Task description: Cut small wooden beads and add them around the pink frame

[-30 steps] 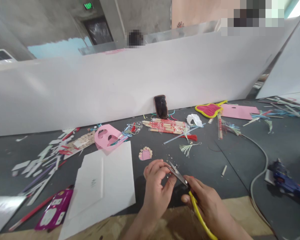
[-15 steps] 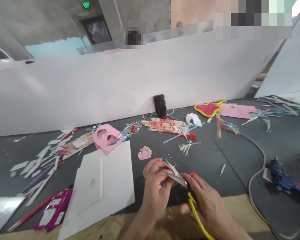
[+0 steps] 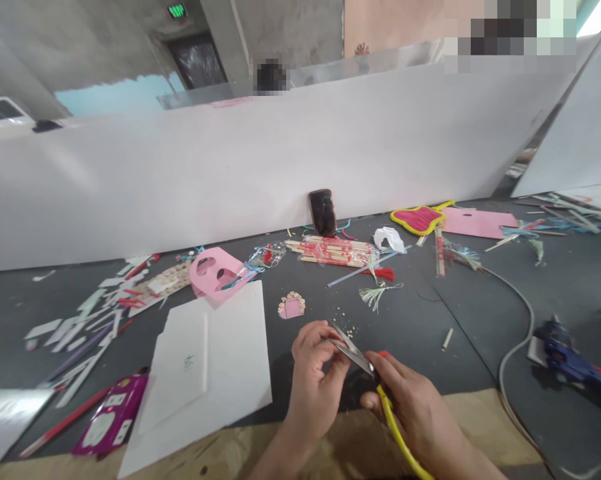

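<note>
My right hand (image 3: 413, 393) is closed round the yellow handles of a pair of scissors (image 3: 357, 355). The blades point up and left, slightly apart, toward the fingertips of my left hand (image 3: 317, 367). Those fingers are pinched together by the blades; whatever they hold is too small or hidden to make out. Small pale crumbs (image 3: 350, 331) lie on the dark table just beyond the blades. Farther off, a small pink piece (image 3: 292, 307) edged with beige bits rests flat on the table.
A white board (image 3: 235, 353) and a purple packet (image 3: 113, 417) lie at left. Bundled sticks (image 3: 333, 251) lie before a phone (image 3: 323, 212) leaning on the white partition (image 3: 260, 173). At right is a blue glue gun (image 3: 567, 353) with a grey cord (image 3: 527, 313); a pink heart-cutout sheet (image 3: 215, 273) sits left of centre.
The scissor blades have drawn closer together near my left fingertips. Both hands stay in nearly the same place, and the view has shifted slightly.
</note>
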`<state>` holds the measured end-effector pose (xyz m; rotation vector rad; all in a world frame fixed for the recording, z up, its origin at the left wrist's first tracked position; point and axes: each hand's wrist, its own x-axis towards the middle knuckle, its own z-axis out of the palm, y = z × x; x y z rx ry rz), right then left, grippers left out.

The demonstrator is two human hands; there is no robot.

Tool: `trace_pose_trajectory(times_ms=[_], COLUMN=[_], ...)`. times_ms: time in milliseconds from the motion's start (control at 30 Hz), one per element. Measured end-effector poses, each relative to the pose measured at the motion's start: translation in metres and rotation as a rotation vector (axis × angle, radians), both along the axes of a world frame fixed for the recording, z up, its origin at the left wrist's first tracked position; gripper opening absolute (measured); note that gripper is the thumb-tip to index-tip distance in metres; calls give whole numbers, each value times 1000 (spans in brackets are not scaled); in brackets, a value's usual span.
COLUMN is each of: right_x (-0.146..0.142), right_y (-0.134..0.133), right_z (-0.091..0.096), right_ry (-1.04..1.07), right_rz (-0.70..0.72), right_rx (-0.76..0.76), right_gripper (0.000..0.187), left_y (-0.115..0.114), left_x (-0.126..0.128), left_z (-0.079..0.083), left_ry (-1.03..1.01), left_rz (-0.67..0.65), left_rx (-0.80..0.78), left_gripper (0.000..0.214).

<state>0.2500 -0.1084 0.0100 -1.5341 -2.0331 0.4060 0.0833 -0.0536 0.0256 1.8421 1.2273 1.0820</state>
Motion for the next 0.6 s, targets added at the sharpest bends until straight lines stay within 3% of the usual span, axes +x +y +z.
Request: trace_pose_trajectory(times_ms=[267, 600], right_x=[1, 2], right_y=[-4, 0], right_z=[2, 1], right_ry=[-83, 34], right_rz=[-11, 32], right_rx=[34, 32], right_gripper=[53, 40], left_y=[-1, -5], left_x=[0, 1], left_z=[4, -2], left_ry=[-17, 28], left_rz=[-40, -41], left_rx=[23, 47], left_gripper=[17, 22])
